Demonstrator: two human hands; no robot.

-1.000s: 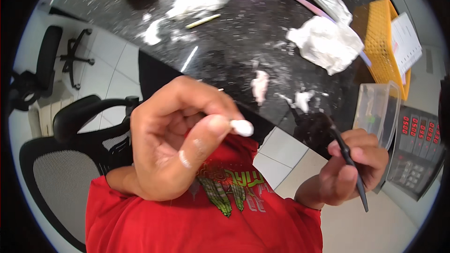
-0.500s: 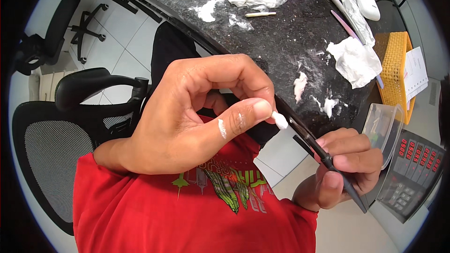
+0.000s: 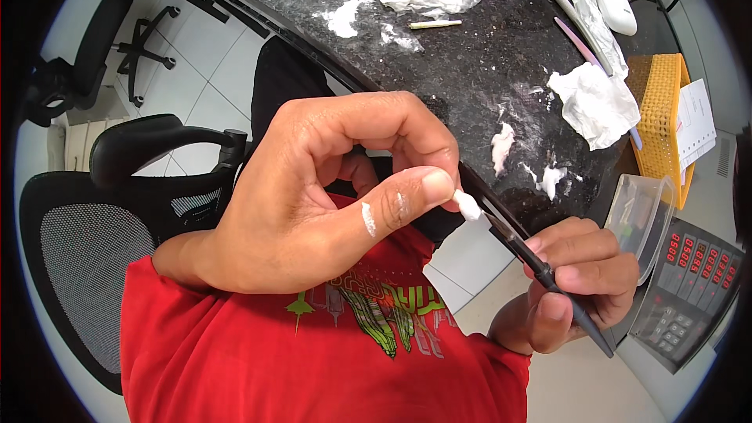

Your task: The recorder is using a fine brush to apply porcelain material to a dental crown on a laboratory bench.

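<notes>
My left hand [image 3: 337, 188] is closed in a pinch. Between thumb and forefinger it holds a small white lump [image 3: 468, 205], soft and clay-like in look. A white smear marks the thumb. To the right, my right hand [image 3: 583, 282] grips a slim dark tool [image 3: 578, 313] with a pointed grey end. The tool's narrow, shiny blade [image 3: 505, 233] points up toward the lump, its end close beside it; whether they touch, I cannot tell.
On the dark speckled table [image 3: 462, 70] lie crumpled white tissues [image 3: 597, 106], white and pinkish smears [image 3: 502, 147] and a short pale stick [image 3: 435, 24]. At right stand a yellow woven basket [image 3: 658, 125], a clear plastic container [image 3: 638, 219] and a digital scale [image 3: 689, 290]. A black mesh chair [image 3: 94, 243] is at left.
The tool in my right hand has turned slightly, so more of its shiny blade shows beside the white lump. My left hand has barely moved, still pinching the lump.
</notes>
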